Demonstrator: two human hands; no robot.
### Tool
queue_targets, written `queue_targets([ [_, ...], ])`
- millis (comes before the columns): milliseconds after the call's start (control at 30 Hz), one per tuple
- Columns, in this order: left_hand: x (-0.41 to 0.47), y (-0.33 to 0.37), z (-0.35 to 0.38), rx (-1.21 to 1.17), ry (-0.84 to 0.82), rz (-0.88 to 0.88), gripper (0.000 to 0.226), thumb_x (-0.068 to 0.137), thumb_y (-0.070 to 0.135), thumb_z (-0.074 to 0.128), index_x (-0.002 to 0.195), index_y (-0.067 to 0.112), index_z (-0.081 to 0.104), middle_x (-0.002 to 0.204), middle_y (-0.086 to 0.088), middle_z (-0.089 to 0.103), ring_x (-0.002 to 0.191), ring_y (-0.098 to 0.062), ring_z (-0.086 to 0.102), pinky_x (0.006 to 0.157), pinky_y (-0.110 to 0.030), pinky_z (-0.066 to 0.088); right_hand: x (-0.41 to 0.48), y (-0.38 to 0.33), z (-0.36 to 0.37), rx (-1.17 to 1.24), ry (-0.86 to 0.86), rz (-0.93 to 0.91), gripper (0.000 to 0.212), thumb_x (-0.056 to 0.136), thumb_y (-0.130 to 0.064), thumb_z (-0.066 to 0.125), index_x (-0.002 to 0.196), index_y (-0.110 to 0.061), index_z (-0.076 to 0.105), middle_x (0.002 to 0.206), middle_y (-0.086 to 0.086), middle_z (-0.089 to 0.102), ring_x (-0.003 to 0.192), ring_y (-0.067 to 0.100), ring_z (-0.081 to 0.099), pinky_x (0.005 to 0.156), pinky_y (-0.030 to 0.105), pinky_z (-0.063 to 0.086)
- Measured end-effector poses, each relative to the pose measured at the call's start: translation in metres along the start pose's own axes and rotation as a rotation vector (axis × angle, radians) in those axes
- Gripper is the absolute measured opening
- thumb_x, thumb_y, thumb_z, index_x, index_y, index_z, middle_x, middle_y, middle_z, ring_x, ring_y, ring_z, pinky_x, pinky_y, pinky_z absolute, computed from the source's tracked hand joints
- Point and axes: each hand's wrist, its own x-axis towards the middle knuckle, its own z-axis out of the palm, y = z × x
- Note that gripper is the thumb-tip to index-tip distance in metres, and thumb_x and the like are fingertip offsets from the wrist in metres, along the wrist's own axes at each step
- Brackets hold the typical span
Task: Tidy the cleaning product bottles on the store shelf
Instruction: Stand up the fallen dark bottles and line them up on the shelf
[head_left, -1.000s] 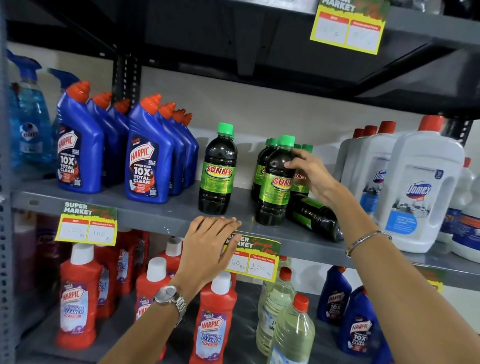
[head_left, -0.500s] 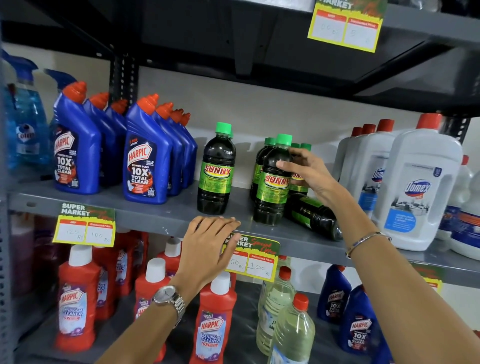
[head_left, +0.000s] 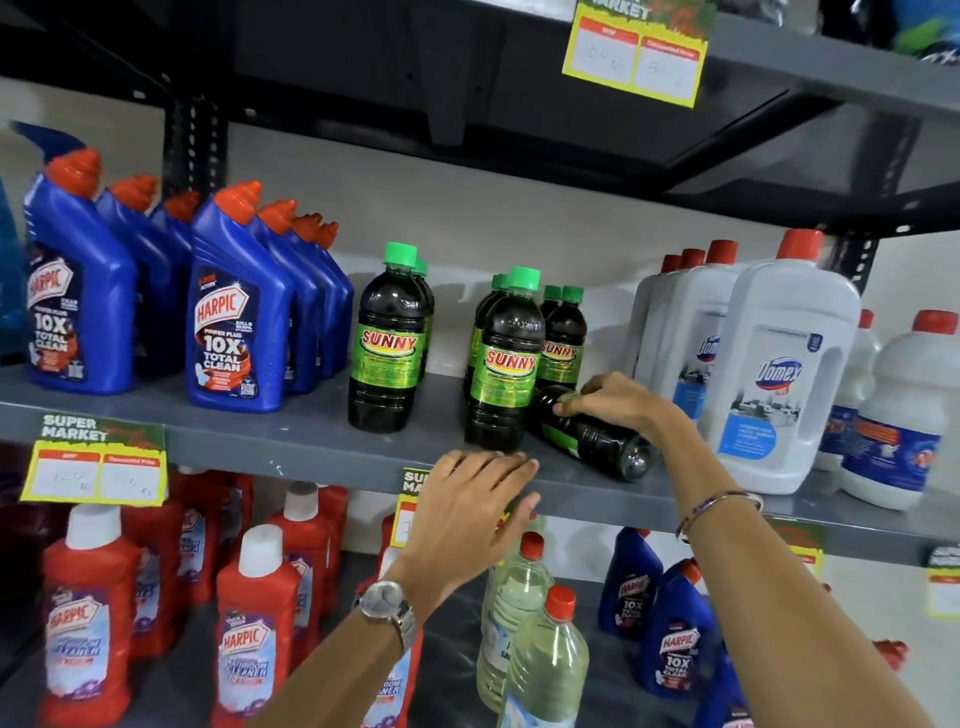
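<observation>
Dark Sunny bottles with green caps stand on the grey middle shelf (head_left: 291, 441): one apart at the left (head_left: 387, 343), a group (head_left: 506, 364) to its right. One more Sunny bottle (head_left: 592, 441) lies on its side behind that group, base toward me. My right hand (head_left: 618, 402) rests on top of this fallen bottle with fingers curled over it. My left hand (head_left: 467, 509), with a watch on the wrist, lies flat against the shelf's front edge, fingers spread, holding nothing.
Blue Harpic bottles (head_left: 234, 306) fill the shelf's left, white Domex jugs (head_left: 779, 364) its right. Below stand red Harpic bottles (head_left: 254, 618), clear bottles (head_left: 540, 654) and more blue ones (head_left: 670, 634). Yellow price tags (head_left: 93, 462) hang on shelf edges. Another shelf sits close overhead.
My right hand has dropped from the upright Sunny bottle's neck onto the fallen bottle behind it. My left hand has stayed at the shelf edge.
</observation>
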Motion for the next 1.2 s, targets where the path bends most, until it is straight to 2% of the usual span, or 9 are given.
queue_targets([
  [67,-0.001,-0.002,0.002,0.015,0.004,0.011,0.029,0.089,0.037,0.052,0.107,0.02,0.067,0.105,0.006,0.07,0.094,-0.013,0.063,0.078,-0.029,0.042,-0.001,0.002,-0.001,0.148,0.051,-0.022,0.036,0.067,-0.039,0.075,0.089,-0.017,0.057,0.116,0.011,0.059,0.099,0.023,0.051,0.083,0.03,0.039],
  [300,-0.001,0.0,0.004,0.005,0.035,-0.016,0.029,0.089,0.037,0.051,0.105,0.02,0.068,0.105,0.007,0.07,0.093,-0.012,0.064,0.08,-0.028,0.041,-0.015,0.014,0.018,0.555,0.472,-0.22,0.079,0.075,-0.042,0.069,0.14,-0.017,0.033,0.141,0.01,0.045,0.125,0.025,0.046,0.104,0.042,0.039],
  [467,-0.002,0.001,0.004,-0.002,0.032,-0.027,0.028,0.089,0.037,0.052,0.105,0.021,0.068,0.105,0.007,0.07,0.094,-0.011,0.063,0.08,-0.028,0.042,-0.026,0.026,0.033,0.697,0.561,-0.272,0.079,0.077,-0.043,0.066,0.141,-0.025,0.025,0.137,0.003,0.036,0.129,0.02,0.038,0.11,0.047,0.032],
  [667,-0.001,0.003,0.002,-0.003,0.02,-0.04,0.029,0.089,0.037,0.051,0.105,0.02,0.068,0.105,0.006,0.07,0.095,-0.011,0.064,0.081,-0.028,0.041,-0.033,0.028,0.021,0.569,0.553,-0.266,0.084,0.073,-0.047,0.069,0.14,-0.025,0.025,0.138,0.006,0.034,0.128,0.021,0.037,0.108,0.044,0.034],
  [767,-0.001,0.004,0.001,-0.006,0.009,-0.056,0.03,0.088,0.038,0.051,0.106,0.02,0.068,0.105,0.006,0.071,0.094,-0.011,0.064,0.082,-0.028,0.04,-0.032,0.012,-0.008,0.805,0.534,-0.281,0.07,0.082,-0.033,0.061,0.141,-0.022,0.025,0.143,0.01,0.037,0.125,0.021,0.041,0.103,0.037,0.035],
  [833,-0.001,0.004,-0.001,-0.008,-0.001,-0.057,0.03,0.088,0.038,0.05,0.106,0.02,0.068,0.104,0.006,0.07,0.094,-0.011,0.064,0.082,-0.027,0.039,-0.029,-0.001,-0.03,0.905,0.38,-0.292,0.054,0.084,-0.017,0.05,0.136,-0.015,0.036,0.124,0.008,0.054,0.11,0.018,0.052,0.09,0.03,0.041],
  [933,-0.001,0.004,-0.002,-0.009,-0.017,-0.06,0.031,0.089,0.037,0.049,0.107,0.021,0.067,0.105,0.007,0.07,0.094,-0.011,0.064,0.081,-0.027,0.039,-0.026,-0.01,-0.047,0.704,0.279,-0.275,0.044,0.083,-0.006,0.053,0.127,-0.003,0.046,0.096,0.005,0.059,0.081,0.012,0.055,0.071,0.025,0.046],
  [1067,-0.001,0.005,-0.003,-0.002,-0.04,-0.073,0.032,0.089,0.038,0.048,0.107,0.021,0.067,0.105,0.007,0.07,0.095,-0.011,0.064,0.082,-0.028,0.042,-0.024,-0.006,-0.048,0.462,0.383,-0.223,0.064,0.068,-0.033,0.078,0.119,-0.009,0.048,0.107,0.003,0.057,0.095,0.017,0.057,0.085,0.031,0.048],
  [1200,-0.001,0.006,-0.005,-0.004,-0.072,-0.089,0.033,0.089,0.04,0.045,0.108,0.022,0.067,0.106,0.008,0.07,0.095,-0.01,0.063,0.081,-0.03,0.046,-0.019,-0.009,-0.049,0.474,0.359,-0.226,0.065,0.079,-0.036,0.066,0.13,-0.008,0.038,0.115,0.004,0.05,0.098,0.016,0.051,0.078,0.025,0.041],
])
